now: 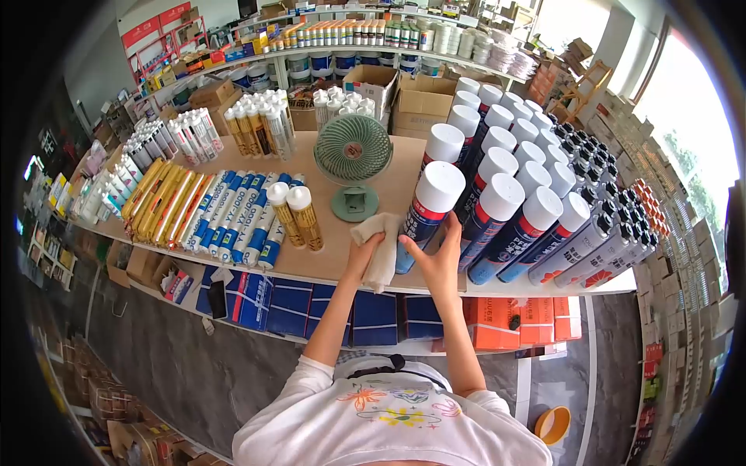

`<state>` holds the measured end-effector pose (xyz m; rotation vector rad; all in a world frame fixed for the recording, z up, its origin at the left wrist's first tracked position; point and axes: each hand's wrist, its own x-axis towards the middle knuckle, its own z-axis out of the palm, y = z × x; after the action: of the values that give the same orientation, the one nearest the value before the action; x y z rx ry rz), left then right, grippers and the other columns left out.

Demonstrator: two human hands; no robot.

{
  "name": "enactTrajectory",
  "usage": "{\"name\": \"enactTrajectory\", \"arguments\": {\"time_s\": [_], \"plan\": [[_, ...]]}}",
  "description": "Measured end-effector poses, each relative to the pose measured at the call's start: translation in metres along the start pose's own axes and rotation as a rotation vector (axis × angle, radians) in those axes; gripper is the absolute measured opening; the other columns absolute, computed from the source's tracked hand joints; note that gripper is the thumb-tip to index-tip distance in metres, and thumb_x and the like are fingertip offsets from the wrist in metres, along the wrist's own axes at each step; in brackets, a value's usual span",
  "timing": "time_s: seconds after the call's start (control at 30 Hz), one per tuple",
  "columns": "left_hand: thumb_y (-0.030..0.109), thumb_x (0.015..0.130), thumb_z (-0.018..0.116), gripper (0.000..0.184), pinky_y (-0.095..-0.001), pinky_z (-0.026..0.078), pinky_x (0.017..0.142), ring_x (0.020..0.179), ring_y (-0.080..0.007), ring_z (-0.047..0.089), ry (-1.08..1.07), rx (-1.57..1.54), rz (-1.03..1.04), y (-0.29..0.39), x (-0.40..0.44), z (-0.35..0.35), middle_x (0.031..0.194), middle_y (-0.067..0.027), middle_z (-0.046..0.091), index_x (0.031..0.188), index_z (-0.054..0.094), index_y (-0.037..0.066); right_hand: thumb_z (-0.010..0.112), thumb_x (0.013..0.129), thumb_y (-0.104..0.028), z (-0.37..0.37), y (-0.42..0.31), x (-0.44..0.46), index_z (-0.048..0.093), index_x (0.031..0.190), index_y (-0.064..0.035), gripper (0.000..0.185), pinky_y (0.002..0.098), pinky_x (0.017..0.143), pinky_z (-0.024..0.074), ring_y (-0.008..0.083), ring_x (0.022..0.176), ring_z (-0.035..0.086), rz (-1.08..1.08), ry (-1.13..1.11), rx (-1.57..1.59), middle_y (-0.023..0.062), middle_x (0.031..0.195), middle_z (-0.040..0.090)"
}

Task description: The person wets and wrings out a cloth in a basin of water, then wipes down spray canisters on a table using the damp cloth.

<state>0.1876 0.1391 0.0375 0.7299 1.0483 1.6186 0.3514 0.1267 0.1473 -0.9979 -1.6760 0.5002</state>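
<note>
Shop, likely hardware: massed spray cans, rows of cartridges, stocked shelves behind, blue cartons below.

Left hand holding a pale cloth, right hand gripping a white-capped can, green fan nearby

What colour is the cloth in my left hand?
The cloth is creamy white; it shows in the head view.

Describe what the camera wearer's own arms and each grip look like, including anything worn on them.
Loose white sleeves end around the elbows, leaving the forearms bare. They belong to a white top with colourful line drawings on it. The left grip and right grip are ungloved human hands; no watch or bracelet shows.
</note>
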Motion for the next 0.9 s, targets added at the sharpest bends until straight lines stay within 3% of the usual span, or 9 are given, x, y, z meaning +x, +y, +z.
{"name": "enactTrajectory", "arguments": {"time_s": [0.03,0.13,0.2,0.3,0.43,0.5,0.63,0.9], "plan": [[0.015,0.086,0.061,0.031,-0.027,0.053,0.07,0.085,-0.0145,0.064,-0.007,0.004,-0.002,-0.004,-0.004,-0.001,0.099,-0.0051,0.064,0.115,0.058,0.003,0.084,0.07,-0.03,0.006,0.004,0.001,0.025,0.134,0.0098,0.096,0.0407,0.096,0.0409,0.0373,0.117,0.048,0.034,0.028,0.021,0.0276,0.126,0.041],[0.013,0.085,0.062,0.033,-0.0275,0.053,0.07,0.086,-0.0145,0.064,0.011,-0.054,-0.032,-0.01,-0.017,-0.003,0.101,-0.0055,0.064,0.116,0.057,0.003,0.083,0.071,-0.029,0.017,0.001,0.006,0.026,0.133,0.0095,0.093,0.0405,0.095,0.0414,0.0379,0.116,0.048,0.08,0.073,0.017,0.0279,0.125,0.041],[0.013,0.085,0.063,0.034,-0.0278,0.053,0.071,0.087,-0.0144,0.064,0.034,-0.017,-0.014,-0.006,-0.021,-0.001,0.102,-0.006,0.064,0.117,0.057,0.002,0.082,0.073,-0.028,0.023,0.001,0.008,0.029,0.132,0.0081,0.088,0.0404,0.093,0.0425,0.0369,0.113,0.05,0.053,0.107,0.002,0.0265,0.122,0.045],[0.014,0.086,0.063,0.034,-0.0282,0.053,0.071,0.087,-0.0145,0.064,0.034,0.117,0.064,0.01,-0.032,0.002,0.103,-0.0062,0.064,0.117,0.057,0.002,0.08,0.076,-0.026,0.028,0.011,0.009,0.039,0.127,0.0049,0.072,0.0382,0.089,0.0449,0.0303,0.103,0.057,0.1,0.1,0.216,0.0214,0.113,0.055],[0.011,0.083,0.069,0.036,-0.0276,0.052,0.073,0.088,-0.015,0.064,0.064,0.144,0.082,0.04,-0.029,0.016,0.1,-0.0063,0.065,0.115,0.058,0.0,0.08,0.075,-0.023,0.009,0.023,0.014,0.044,0.123,0.0042,0.066,0.0342,0.087,0.0467,0.0221,0.102,0.058,0.141,-0.084,0.393,0.0197,0.114,0.058],[0.012,0.084,0.068,0.036,-0.027,0.052,0.074,0.089,-0.0145,0.063,0.042,-0.032,0.188,0.056,-0.025,0.027,0.102,-0.0058,0.064,0.116,0.058,0.0,0.082,0.073,-0.02,0.007,0.033,0.014,0.044,0.126,0.004,0.069,0.0333,0.091,0.045,0.0189,0.105,0.056,0.124,-0.234,0.591,0.0156,0.116,0.06],[0.014,0.086,0.066,0.034,-0.0268,0.051,0.075,0.091,-0.0136,0.062,0.015,-0.249,0.218,0.086,-0.036,0.047,0.104,-0.0059,0.063,0.116,0.057,0.0,0.085,0.067,-0.017,0.007,0.044,0.014,0.047,0.129,0.004,0.075,0.0323,0.096,0.0414,0.0159,0.107,0.054,0.233,-0.347,0.69,0.0082,0.113,0.061],[0.014,0.085,0.066,0.032,-0.0284,0.052,0.072,0.088,-0.015,0.063,0.184,-0.11,0.129,0.014,-0.039,0.012,0.103,-0.0074,0.064,0.113,0.059,-0.001,0.084,0.063,-0.021,0.007,0.075,0.03,0.054,0.123,0.0031,0.071,0.0319,0.098,0.0394,0.0149,0.108,0.054,0.359,-0.546,0.907,0.0065,0.113,0.062]]}}
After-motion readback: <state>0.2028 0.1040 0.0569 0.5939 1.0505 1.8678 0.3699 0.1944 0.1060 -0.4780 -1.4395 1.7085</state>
